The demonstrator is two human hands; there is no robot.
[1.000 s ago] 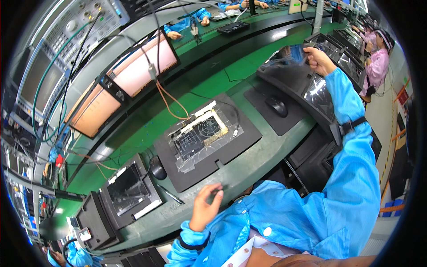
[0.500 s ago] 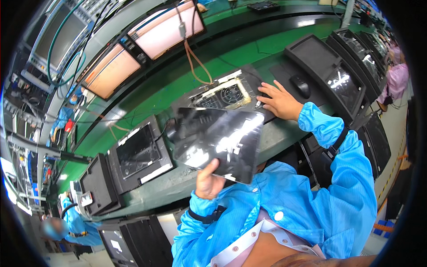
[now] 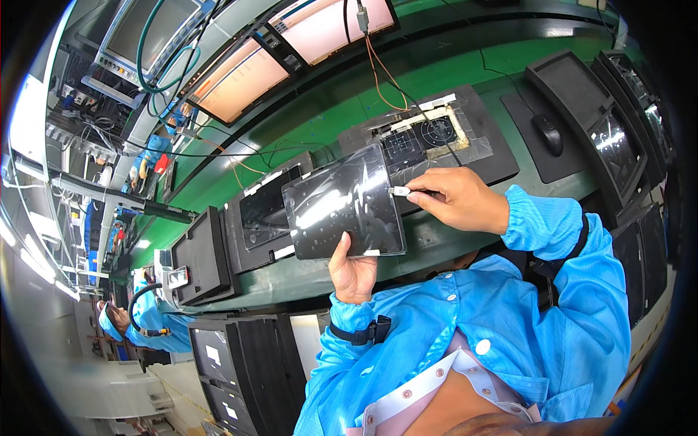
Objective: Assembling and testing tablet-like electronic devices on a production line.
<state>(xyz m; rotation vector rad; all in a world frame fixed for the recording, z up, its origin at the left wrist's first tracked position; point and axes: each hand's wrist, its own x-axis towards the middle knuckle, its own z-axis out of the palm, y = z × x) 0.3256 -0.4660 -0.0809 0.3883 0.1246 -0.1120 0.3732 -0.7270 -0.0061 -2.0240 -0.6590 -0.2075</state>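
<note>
The glossy black panel [image 3: 343, 203], a flat rounded-corner rectangle with light glare and small specks on its smooth face, is held up just above the near edge of the counter [image 3: 451, 240], at about the centre of the view. The left hand [image 3: 354, 270] grips it from below at 6 o'clock, thumb pressed on the shiny face near the lower edge, the other fingers closed behind it. At 3 o'clock of the panel, the right hand [image 3: 459, 198] pinches a small silver plug [image 3: 400, 191] between thumb and forefinger, its metal tip touching the panel's right edge. Both forearms wear bright blue smooth fabric sleeves, with a dark strap around the left wrist.

Just beyond, on the counter, a black moulded tray [image 3: 476, 142] carries a bare circuit board [image 3: 425, 134] with a round fan and pale tape strips. At 9 o'clock of the panel lies another black tray [image 3: 265, 211] with a dark screen in it. A black mouse [image 3: 549, 133] rests on a dark mat at 2 o'clock. Farther off runs a green belt [image 3: 327, 116], crossed by an orange cable [image 3: 382, 69], and beyond it stand two pale glowing screens [image 3: 243, 76].
</note>
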